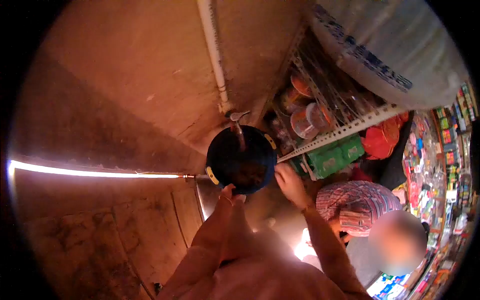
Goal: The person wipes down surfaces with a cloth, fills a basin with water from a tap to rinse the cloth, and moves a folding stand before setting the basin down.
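Observation:
A dark bucket [214, 145] with yellow handle fittings is beneath a metal tap [238, 116] on the wall; its inside is dark, and I cannot make out the contents. My left hand [229, 193] grips the near rim, with the thumb over the edge and the other fingers mostly hidden below. On the bucket's right side, my right hand [292, 185] is closed against the outer wall near the rim, its fingertips partly hidden. The tap's spout points down into the bucket.
A white pipe [212, 47] runs down the wall to the tap. To the right, a metal shelf [345, 131] holds tubs [305, 120], with a large white sack [390, 55] above. A person in a patterned shirt [360, 200] is close by on the right, near shelves of colourful packets [450, 145].

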Action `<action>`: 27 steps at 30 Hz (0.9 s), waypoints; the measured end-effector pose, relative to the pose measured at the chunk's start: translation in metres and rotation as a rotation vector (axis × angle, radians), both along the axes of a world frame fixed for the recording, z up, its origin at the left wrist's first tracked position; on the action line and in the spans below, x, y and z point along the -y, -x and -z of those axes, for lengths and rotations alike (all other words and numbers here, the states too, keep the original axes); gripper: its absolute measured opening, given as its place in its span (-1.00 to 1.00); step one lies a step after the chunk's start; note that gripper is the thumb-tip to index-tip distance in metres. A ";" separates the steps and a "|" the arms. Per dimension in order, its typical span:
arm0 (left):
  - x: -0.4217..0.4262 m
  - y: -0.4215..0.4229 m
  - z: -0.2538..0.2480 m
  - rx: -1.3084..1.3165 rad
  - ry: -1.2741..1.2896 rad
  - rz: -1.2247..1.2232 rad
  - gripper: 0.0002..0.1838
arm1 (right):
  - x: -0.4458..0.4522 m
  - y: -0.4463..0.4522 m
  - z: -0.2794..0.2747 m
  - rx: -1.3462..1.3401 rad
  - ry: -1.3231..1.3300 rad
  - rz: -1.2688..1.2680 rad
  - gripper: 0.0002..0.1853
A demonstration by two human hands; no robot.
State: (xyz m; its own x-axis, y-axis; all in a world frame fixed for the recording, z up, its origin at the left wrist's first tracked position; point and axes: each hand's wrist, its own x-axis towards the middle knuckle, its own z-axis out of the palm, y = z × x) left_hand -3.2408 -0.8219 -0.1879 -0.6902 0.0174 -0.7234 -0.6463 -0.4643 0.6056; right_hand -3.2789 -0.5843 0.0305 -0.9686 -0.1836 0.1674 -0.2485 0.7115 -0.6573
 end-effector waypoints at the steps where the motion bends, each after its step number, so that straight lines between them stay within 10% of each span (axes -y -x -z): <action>1: -0.004 -0.001 -0.010 -0.011 0.042 0.009 -0.77 | -0.015 -0.042 0.017 -0.006 -0.057 0.013 -0.73; 5: -0.020 -0.006 -0.014 -0.046 0.063 0.017 -0.73 | -0.087 -0.255 0.151 0.251 -0.154 0.231 -0.81; 9: -0.028 -0.013 0.005 -0.077 -0.107 -0.066 -0.69 | -0.105 -0.408 0.161 0.833 -0.184 0.508 -0.80; 11: -0.027 -0.015 0.014 -0.057 -0.238 -0.101 -0.67 | -0.135 -0.524 0.265 0.962 0.120 0.727 -0.75; 13: -0.022 -0.012 0.030 0.048 -0.353 -0.132 -0.65 | -0.101 -0.485 0.156 1.083 0.728 1.228 -0.72; 17: -0.022 -0.001 0.074 0.273 -0.537 -0.228 -0.63 | -0.069 -0.470 0.143 0.835 0.993 1.413 -0.73; 27: -0.014 0.025 0.024 0.449 -0.356 -0.235 -0.58 | -0.027 -0.414 0.129 0.896 0.854 1.191 -0.68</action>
State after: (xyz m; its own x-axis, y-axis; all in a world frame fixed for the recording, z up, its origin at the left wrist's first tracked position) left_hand -3.2659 -0.8079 -0.2119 -0.3344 0.1961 -0.9218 -0.6583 -0.7485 0.0796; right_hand -2.8644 -0.5575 -0.0986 -0.3337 0.4976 -0.8006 0.7448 -0.3815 -0.5475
